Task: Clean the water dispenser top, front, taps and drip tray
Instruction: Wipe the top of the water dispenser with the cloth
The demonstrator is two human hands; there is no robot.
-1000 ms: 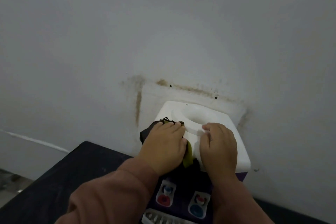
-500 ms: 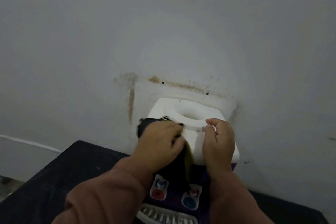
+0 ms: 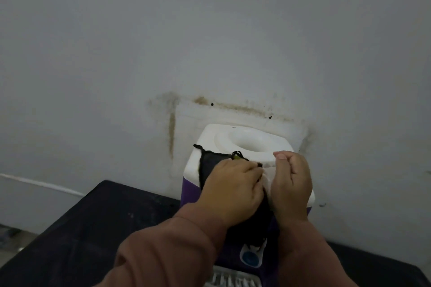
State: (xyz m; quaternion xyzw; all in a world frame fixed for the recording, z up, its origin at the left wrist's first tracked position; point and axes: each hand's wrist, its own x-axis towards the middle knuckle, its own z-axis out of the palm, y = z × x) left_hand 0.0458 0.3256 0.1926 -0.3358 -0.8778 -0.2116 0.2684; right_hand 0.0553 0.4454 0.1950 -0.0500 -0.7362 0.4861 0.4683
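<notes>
my left hand [image 3: 233,190] grips the black cloth [image 3: 207,165] on the white top of the water dispenser [image 3: 210,137], fingers [image 3: 254,170] curled over the fabric. my right hand [image 3: 291,184] is just beside it, fingers curled; i cannot tell if they hold anything. the cloth hangs down the purple front above the blue tap [image 3: 250,258] and drip tray [image 3: 233,281]. the dispenser stands on a dark surface [image 3: 93,228] against the stained wall [image 3: 210,42].

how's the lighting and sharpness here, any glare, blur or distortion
Head view: dim, flat light, corners darker than the middle; no glare on the dispenser top; left hand and black cloth soft-edged, slightly blurred; sleeves loom large at the bottom, wide-angle stretch.
</notes>
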